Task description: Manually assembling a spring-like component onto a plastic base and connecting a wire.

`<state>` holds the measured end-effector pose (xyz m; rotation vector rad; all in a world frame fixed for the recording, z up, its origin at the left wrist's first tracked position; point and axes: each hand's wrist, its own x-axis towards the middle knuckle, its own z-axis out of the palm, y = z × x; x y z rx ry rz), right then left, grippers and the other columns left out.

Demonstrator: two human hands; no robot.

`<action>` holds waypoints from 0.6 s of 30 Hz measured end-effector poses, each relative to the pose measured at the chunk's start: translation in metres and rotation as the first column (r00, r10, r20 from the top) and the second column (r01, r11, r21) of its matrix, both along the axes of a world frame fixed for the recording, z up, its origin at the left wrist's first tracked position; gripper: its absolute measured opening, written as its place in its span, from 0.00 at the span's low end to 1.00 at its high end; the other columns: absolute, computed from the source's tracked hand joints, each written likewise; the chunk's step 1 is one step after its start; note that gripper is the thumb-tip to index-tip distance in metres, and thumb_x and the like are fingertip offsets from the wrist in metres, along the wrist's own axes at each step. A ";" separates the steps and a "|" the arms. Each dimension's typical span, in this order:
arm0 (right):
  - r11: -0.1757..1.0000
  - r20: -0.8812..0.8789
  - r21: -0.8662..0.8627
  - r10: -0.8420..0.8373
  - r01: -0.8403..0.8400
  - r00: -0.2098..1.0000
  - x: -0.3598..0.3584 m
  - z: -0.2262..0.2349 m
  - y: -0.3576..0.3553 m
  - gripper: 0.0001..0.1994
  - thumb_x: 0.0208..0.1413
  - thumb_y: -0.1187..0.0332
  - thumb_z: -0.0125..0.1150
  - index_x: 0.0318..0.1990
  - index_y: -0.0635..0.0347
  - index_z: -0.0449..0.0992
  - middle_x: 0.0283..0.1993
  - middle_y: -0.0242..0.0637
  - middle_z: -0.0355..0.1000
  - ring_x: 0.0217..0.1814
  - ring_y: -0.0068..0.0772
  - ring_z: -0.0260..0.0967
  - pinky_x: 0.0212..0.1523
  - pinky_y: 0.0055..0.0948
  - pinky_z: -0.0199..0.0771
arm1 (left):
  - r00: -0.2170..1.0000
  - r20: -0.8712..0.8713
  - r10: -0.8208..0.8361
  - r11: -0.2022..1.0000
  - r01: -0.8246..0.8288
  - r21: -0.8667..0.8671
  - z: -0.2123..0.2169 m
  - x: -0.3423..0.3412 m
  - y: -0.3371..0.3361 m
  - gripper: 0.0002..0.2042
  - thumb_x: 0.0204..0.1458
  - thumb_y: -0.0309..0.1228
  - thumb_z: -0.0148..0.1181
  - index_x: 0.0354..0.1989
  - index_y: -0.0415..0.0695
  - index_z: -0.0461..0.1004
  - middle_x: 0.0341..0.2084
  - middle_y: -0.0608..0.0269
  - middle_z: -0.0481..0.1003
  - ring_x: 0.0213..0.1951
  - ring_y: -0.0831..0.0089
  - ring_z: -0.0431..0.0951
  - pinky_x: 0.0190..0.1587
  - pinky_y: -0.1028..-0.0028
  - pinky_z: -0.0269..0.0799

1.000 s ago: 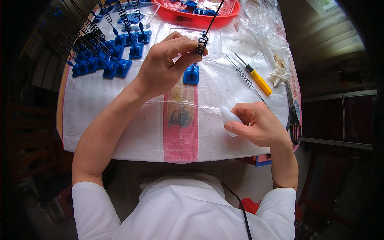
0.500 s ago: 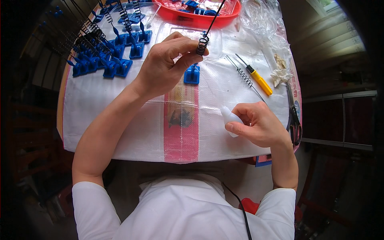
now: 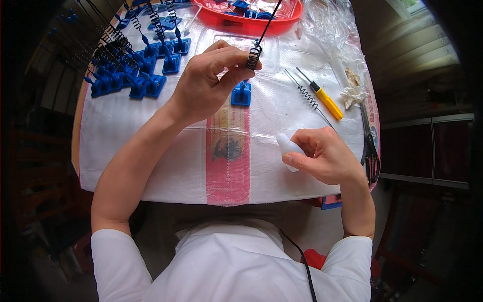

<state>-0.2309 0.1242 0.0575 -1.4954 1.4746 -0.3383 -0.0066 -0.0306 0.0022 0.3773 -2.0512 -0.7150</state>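
Black spring rod (image 3: pixel 261 35) slanting up-right, pinched by raised left hand (image 3: pixel 209 83); right hand (image 3: pixel 322 156) gripping small white bottle (image 3: pixel 288 146).

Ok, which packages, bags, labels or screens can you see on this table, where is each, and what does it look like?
Woven sack: spread flat over the table, white, with a red stripe and dark print mid-front.
Clear plastic bag: far right, crumpled, see-through.
Clear blister tray: far centre, rectangular, transparent, before the red tray.
No screens or signs in view.
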 end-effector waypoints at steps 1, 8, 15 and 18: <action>1.000 0.002 -0.003 0.001 -0.001 1.000 0.000 0.000 0.000 0.12 0.55 0.65 0.66 0.34 0.69 0.79 0.24 0.33 0.74 0.24 0.17 0.68 0.26 0.20 0.66 | 1.000 0.000 -0.002 1.000 0.002 0.005 0.000 0.000 0.000 0.06 0.57 0.23 0.61 0.41 0.40 0.80 0.31 0.64 0.77 0.36 0.75 0.74 0.38 0.77 0.72; 1.000 0.011 -0.029 -0.010 0.010 1.000 -0.001 0.000 0.004 0.12 0.54 0.65 0.67 0.32 0.68 0.78 0.23 0.32 0.74 0.23 0.16 0.67 0.25 0.18 0.65 | 1.000 0.018 0.012 1.000 -0.012 -0.018 0.001 0.001 0.000 0.06 0.56 0.22 0.61 0.41 0.41 0.79 0.32 0.64 0.78 0.37 0.74 0.75 0.41 0.76 0.72; 1.000 -0.040 -0.016 -0.013 0.012 0.999 -0.002 0.004 0.003 0.11 0.54 0.66 0.66 0.33 0.69 0.78 0.23 0.31 0.74 0.24 0.16 0.67 0.26 0.19 0.66 | 0.999 0.033 0.015 1.000 -0.015 -0.010 0.001 0.001 0.000 0.06 0.56 0.22 0.61 0.41 0.41 0.80 0.32 0.64 0.78 0.38 0.74 0.75 0.41 0.75 0.72; 0.998 -0.021 -0.047 -0.036 0.035 0.999 -0.003 -0.002 0.004 0.15 0.53 0.62 0.66 0.33 0.69 0.80 0.20 0.36 0.73 0.21 0.22 0.68 0.24 0.24 0.65 | 0.999 0.032 0.009 1.000 -0.009 -0.004 0.002 0.001 0.000 0.06 0.56 0.23 0.61 0.41 0.41 0.80 0.32 0.64 0.78 0.38 0.74 0.75 0.42 0.75 0.72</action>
